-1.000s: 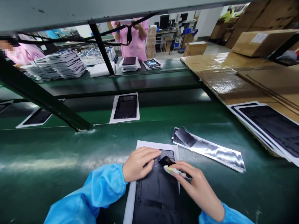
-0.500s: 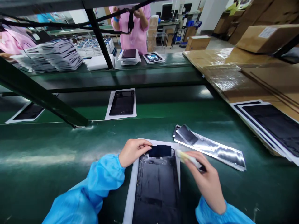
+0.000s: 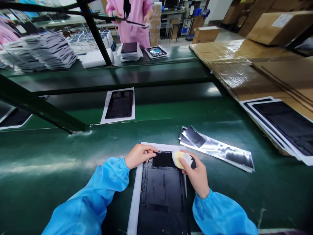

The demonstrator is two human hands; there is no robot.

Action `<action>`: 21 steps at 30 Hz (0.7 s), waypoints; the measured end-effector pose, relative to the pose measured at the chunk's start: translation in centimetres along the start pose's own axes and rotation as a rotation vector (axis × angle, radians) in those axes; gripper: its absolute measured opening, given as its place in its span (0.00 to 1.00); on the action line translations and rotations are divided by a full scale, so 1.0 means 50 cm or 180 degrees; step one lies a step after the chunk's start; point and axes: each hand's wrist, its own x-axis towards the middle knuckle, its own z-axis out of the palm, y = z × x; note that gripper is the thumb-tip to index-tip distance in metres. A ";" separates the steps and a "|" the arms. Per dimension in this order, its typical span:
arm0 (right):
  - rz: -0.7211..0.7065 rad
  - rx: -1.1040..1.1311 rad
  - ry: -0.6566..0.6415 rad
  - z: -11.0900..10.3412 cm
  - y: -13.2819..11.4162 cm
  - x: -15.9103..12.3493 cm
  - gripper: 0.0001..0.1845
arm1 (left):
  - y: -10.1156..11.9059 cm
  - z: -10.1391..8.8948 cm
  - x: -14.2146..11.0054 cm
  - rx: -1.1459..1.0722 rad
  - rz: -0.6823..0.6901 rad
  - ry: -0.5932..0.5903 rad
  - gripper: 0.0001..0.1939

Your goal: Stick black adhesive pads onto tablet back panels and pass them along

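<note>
A black tablet back panel (image 3: 163, 192) lies on a white sheet (image 3: 135, 199) on the green bench in front of me. A small black patch (image 3: 163, 159) sits at the panel's top edge. My left hand (image 3: 139, 155) is closed, its fingertips pressing the panel's top left corner beside the patch. My right hand (image 3: 194, 171) grips a pale yellow pad (image 3: 178, 158) and presses it on the right end of the patch. Both arms wear blue sleeves.
Silvery backing strips (image 3: 217, 151) lie right of the panel. Another panel on white paper (image 3: 119, 105) rides the belt beyond. Black panels (image 3: 283, 125) and cardboard (image 3: 246, 75) are stacked at right. A slanted metal bar (image 3: 41, 109) crosses left. A person in pink (image 3: 132, 19) works opposite.
My right hand has come back left and set the yellow pad on the patch's right end. The patch now lies flat at the panel's top. The belt panel has drifted left.
</note>
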 end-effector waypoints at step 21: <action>-0.0437 -0.0467 -0.0021 0.007 0.010 -0.011 0.20 | 0.004 0.000 0.003 0.0464 0.0077 0.0019 0.11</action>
